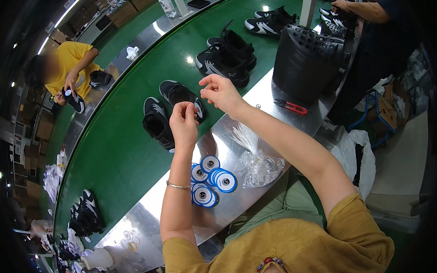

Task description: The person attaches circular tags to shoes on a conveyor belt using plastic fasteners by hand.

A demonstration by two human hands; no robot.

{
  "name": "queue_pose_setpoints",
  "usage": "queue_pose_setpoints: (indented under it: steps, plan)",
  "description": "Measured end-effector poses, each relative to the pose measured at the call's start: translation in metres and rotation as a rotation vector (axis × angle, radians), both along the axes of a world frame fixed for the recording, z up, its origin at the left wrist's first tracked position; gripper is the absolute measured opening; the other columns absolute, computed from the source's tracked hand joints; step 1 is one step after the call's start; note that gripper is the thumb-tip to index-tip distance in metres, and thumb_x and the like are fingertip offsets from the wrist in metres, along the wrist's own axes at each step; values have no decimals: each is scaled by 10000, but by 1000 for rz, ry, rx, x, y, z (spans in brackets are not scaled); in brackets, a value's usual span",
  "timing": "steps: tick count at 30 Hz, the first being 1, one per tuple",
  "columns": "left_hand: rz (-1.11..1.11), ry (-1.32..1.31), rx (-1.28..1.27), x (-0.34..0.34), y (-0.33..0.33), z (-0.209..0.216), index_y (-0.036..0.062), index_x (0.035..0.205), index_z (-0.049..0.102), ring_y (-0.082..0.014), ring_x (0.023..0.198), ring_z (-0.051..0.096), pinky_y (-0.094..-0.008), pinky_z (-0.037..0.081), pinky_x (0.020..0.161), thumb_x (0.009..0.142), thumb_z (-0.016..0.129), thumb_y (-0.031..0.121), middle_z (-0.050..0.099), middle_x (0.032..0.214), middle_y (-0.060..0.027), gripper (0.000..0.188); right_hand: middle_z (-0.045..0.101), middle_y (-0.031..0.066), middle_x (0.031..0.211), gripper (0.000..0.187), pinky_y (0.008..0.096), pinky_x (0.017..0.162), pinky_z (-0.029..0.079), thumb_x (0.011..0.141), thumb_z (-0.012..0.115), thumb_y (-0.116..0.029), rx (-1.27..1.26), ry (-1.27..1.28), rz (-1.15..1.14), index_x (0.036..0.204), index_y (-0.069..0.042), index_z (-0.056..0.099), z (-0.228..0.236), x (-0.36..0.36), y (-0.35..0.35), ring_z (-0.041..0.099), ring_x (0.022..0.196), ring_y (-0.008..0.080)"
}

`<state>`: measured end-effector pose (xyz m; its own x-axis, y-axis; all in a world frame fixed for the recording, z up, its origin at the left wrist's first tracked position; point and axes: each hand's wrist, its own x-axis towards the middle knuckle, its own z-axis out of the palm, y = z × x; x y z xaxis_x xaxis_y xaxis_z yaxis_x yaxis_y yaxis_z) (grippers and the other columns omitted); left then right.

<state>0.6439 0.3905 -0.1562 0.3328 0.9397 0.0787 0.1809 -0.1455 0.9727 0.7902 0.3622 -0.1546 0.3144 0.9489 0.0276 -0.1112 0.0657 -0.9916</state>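
Over the green belt, my left hand (183,125) is closed, thumb and fingertips pressed together. My right hand (222,95) is closed in a pinch just to its right and slightly farther off. If anything thin is between the fingers of either hand, I cannot make it out. Beneath them stands a pair of black-and-grey sneakers, the left shoe (156,123) and the right shoe (174,92) partly behind my left hand. Several round blue-rimmed white tags (226,181) lie on the metal ledge beside my left forearm. A bundle of clear plastic strands in a bag (260,166) rests right of them.
A black perforated bin (305,61) stands at the right, a red-handled tool (294,108) by its base. More sneakers (223,61) sit farther along the green belt (118,154). Across it, a person in yellow (81,59) handles a shoe; another person (378,30) works at the far right.
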Motion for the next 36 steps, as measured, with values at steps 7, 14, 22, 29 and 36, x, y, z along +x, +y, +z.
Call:
queue_pose_setpoints:
  steps: [7,14,22,29,36]
  plan:
    - [15,-11,-10,-3,0,0,-2,901,569,-45,618,481,-171,400,513,927,522,83,576,759,-16,101,613,54,781,260,229,661,457,767,627,16,42,149,-18,1012,39,541,-4,-13,2,564,720,95]
    - [33,54,25,-4,-3,2,6,896,588,-43,598,477,-171,386,482,919,543,96,576,750,-8,103,622,50,832,295,225,744,462,783,636,23,13,126,30,1060,25,535,-3,-12,2,579,803,100]
    - [-2,-19,41,-17,4,2,28,1013,652,-22,585,434,-161,326,465,906,568,96,570,763,25,152,622,41,826,302,227,734,458,780,640,16,43,141,111,1065,13,540,2,-14,1,572,790,94]
    - [-31,-66,29,-21,3,11,22,1065,651,-49,709,466,-183,387,633,855,574,-18,540,793,22,227,625,32,798,322,231,711,447,748,645,9,59,28,132,1054,11,545,1,-16,2,565,768,87]
    - [-82,-6,57,-26,8,10,35,1170,590,-66,734,500,-196,412,672,808,590,-42,560,797,11,370,631,24,768,306,255,694,452,729,639,-17,100,-222,173,1027,-5,570,1,-15,3,570,732,103]
